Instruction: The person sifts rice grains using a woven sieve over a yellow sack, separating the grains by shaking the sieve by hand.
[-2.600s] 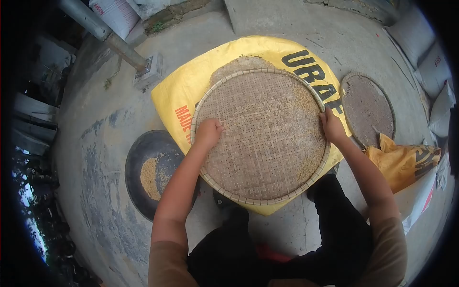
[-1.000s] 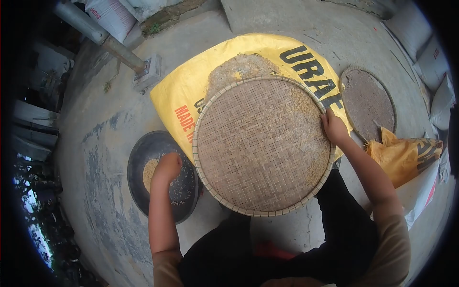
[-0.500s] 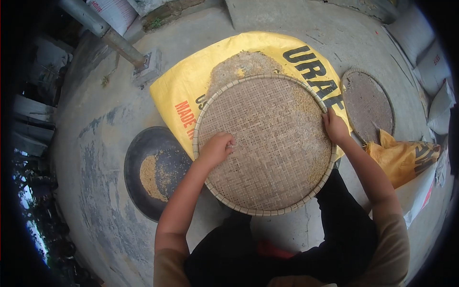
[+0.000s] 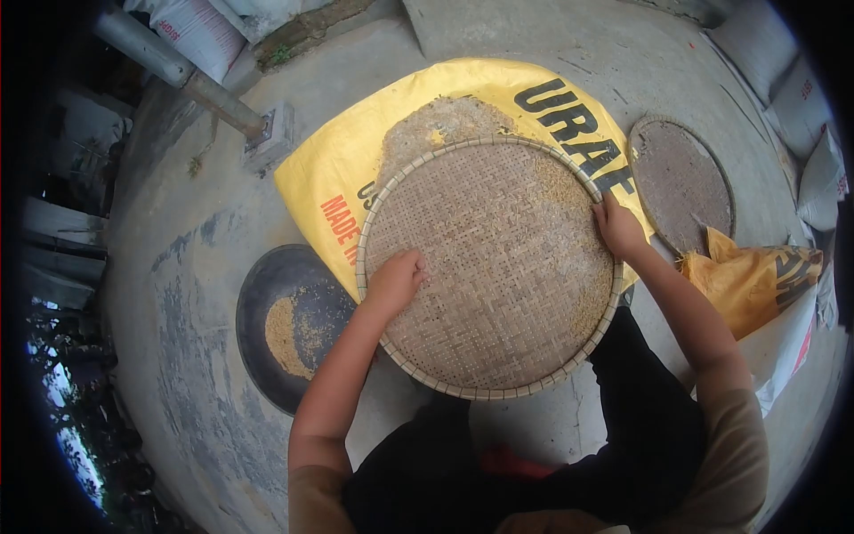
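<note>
A round woven bamboo tray (image 4: 480, 276) is held over my lap, with grain scattered mostly along its right side. My right hand (image 4: 618, 228) grips the rim at the upper right. On the left side, my left hand (image 4: 398, 279) has its fingers curled over the rim, onto the weave. Beneath the tray's far part lies a yellow sack (image 4: 334, 147) with black and red lettering, bearing a pile of husks and grain (image 4: 445, 121). To the left, a dark round basin (image 4: 262, 276) holds golden grain (image 4: 285, 338).
Another round woven tray (image 4: 680, 182) lies on the concrete at the right. Near it is a crumpled orange sack (image 4: 743, 285). White sacks (image 4: 801, 107) stand at the far right. A metal pole (image 4: 191, 80) meets a concrete block (image 4: 269, 142) at the upper left.
My left hand's fingers have curled in slightly, nearer the rim. The surroundings have shifted a little in view. Both hands remain at the tray.
</note>
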Motion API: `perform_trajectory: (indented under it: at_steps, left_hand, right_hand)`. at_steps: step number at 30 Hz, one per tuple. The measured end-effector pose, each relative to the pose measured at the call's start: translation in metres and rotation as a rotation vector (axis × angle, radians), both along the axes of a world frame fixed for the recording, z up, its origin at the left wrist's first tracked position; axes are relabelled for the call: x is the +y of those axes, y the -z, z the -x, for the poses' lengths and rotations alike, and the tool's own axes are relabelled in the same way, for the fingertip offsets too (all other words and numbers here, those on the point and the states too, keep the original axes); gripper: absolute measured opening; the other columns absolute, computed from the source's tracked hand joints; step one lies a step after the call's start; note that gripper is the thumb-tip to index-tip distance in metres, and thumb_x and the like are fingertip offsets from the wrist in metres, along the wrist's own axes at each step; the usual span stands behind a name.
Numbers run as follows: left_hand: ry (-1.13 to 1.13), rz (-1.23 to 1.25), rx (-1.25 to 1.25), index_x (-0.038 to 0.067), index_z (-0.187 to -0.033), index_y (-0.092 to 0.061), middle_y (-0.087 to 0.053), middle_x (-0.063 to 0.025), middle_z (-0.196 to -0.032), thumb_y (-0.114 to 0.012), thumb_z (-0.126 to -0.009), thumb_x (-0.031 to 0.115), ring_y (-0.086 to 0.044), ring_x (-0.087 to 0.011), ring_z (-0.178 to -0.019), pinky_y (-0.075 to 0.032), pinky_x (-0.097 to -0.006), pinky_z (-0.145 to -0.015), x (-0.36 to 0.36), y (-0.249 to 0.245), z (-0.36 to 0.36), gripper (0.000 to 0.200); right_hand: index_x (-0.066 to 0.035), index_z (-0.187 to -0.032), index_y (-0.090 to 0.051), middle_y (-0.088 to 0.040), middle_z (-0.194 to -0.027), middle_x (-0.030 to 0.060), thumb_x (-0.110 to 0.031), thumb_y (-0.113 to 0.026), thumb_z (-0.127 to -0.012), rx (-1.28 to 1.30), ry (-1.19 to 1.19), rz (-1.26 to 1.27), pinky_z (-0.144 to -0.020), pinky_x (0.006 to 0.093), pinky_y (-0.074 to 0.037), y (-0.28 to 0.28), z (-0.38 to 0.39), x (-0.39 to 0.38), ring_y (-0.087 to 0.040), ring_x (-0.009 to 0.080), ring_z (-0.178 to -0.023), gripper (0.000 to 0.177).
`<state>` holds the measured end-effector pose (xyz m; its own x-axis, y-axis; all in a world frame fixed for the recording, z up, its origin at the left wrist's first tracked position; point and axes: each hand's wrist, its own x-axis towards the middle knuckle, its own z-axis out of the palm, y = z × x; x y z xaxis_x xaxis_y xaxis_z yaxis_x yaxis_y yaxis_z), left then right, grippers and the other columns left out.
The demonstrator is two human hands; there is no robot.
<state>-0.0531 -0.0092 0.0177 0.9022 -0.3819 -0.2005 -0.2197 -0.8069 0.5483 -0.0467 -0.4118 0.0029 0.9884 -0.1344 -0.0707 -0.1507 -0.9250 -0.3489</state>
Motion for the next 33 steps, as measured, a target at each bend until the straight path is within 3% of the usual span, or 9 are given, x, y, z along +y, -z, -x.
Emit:
perform_trajectory:
  at_steps: [11,13,17,21,23,25,27,30,33]
  left_hand:
    - [0.024,-0.18,-0.061,0.003,-0.083,-0.054,-0.057,-0.0152,-0.088,-0.055,-0.081,0.014,-0.055,-0.0336,-0.086,-0.044,-0.0421,-0.073,0.001,-0.007,0.003,0.011]
    - [-0.141,-0.16,-0.09,0.003,-0.081,-0.056,-0.059,-0.0159,-0.087,-0.056,-0.08,0.014,-0.056,-0.0343,-0.085,-0.045,-0.0429,-0.073,0.013,-0.028,0.01,0.011]
    - [-0.42,-0.68,0.248,0.002,-0.084,-0.061,-0.062,-0.0173,-0.086,-0.06,-0.076,0.013,-0.059,-0.036,-0.084,-0.046,-0.0424,-0.072,0.073,-0.07,0.023,0.014]
    - [-0.367,-0.72,0.166,0.003,-0.085,-0.061,-0.062,-0.016,-0.083,-0.063,-0.073,0.011,-0.06,-0.0309,-0.086,-0.046,-0.0404,-0.072,0.085,-0.09,0.032,0.015]
    - [-0.132,-0.414,0.036,0.002,-0.089,-0.059,-0.062,-0.0168,-0.087,-0.064,-0.074,0.01,-0.06,-0.0324,-0.084,-0.046,-0.0404,-0.073,0.066,-0.078,0.025,0.018]
    - [-0.027,0.072,0.166,0.002,-0.089,-0.058,-0.06,-0.0154,-0.083,-0.065,-0.073,0.006,-0.059,-0.0301,-0.079,-0.046,-0.038,-0.071,0.045,-0.057,0.015,0.018]
    - [0.058,0.139,0.065,0.002,-0.088,-0.054,-0.055,-0.0092,-0.077,-0.064,-0.071,-0.001,-0.055,-0.0215,-0.07,-0.045,-0.0305,-0.066,0.025,-0.032,0.003,0.02]
    - [0.089,0.138,-0.108,0.002,-0.086,-0.054,-0.05,-0.0079,-0.072,-0.064,-0.071,-0.002,-0.052,-0.0192,-0.067,-0.044,-0.0287,-0.064,0.011,-0.009,-0.004,0.019]
    - [0.085,0.174,0.084,0.002,-0.082,-0.053,-0.053,-0.0119,-0.073,-0.064,-0.071,0.0,-0.055,-0.0266,-0.069,-0.044,-0.0348,-0.063,0.014,-0.001,-0.015,0.015]
  right_hand:
    - [-0.005,-0.107,-0.044,-0.061,-0.075,0.0223,-0.032,-0.042,-0.091,-0.005,-0.006,0.01,-0.063,0.0476,-0.047,0.0,0.001,-0.001,-0.06,0.0386,-0.071,0.032]
    - [-0.005,-0.107,-0.044,-0.061,-0.075,0.0223,-0.032,-0.042,-0.091,0.002,-0.003,0.01,-0.063,0.0477,-0.047,0.0,0.0,0.0,-0.06,0.0386,-0.071,0.032]
    - [-0.005,-0.107,-0.044,-0.061,-0.077,0.0226,-0.032,-0.042,-0.091,0.027,0.004,0.002,-0.063,0.0475,-0.046,-0.002,0.001,0.0,-0.06,0.0387,-0.072,0.032]
    - [-0.005,-0.107,-0.044,-0.061,-0.078,0.0228,-0.032,-0.042,-0.091,0.025,-0.008,-0.019,-0.065,0.0471,-0.047,-0.002,0.001,0.0,-0.06,0.0386,-0.074,0.032]
    - [-0.005,-0.11,-0.044,-0.061,-0.08,0.0227,-0.032,-0.041,-0.091,0.036,0.001,-0.011,-0.066,0.0466,-0.047,-0.003,0.001,0.0,-0.06,0.0383,-0.075,0.033]
    - [-0.004,-0.113,-0.044,-0.062,-0.079,0.023,-0.032,-0.041,-0.091,0.003,-0.013,0.008,-0.065,0.0467,-0.047,0.003,0.0,-0.001,-0.061,0.0382,-0.074,0.036]
    - [-0.003,-0.114,-0.044,-0.062,-0.078,0.0235,-0.032,-0.041,-0.091,0.003,0.003,0.029,-0.064,0.0466,-0.048,0.006,-0.001,-0.001,-0.061,0.0383,-0.073,0.037]
    - [-0.002,-0.115,-0.044,-0.061,-0.077,0.0239,-0.032,-0.042,-0.091,-0.004,-0.006,0.039,-0.063,0.0466,-0.048,0.004,-0.001,-0.001,-0.061,0.0386,-0.071,0.038]
    - [-0.002,-0.117,-0.044,-0.062,-0.078,0.0239,-0.032,-0.042,-0.091,-0.015,-0.01,0.05,-0.063,0.0463,-0.048,0.004,-0.001,-0.001,-0.061,0.0388,-0.071,0.04]
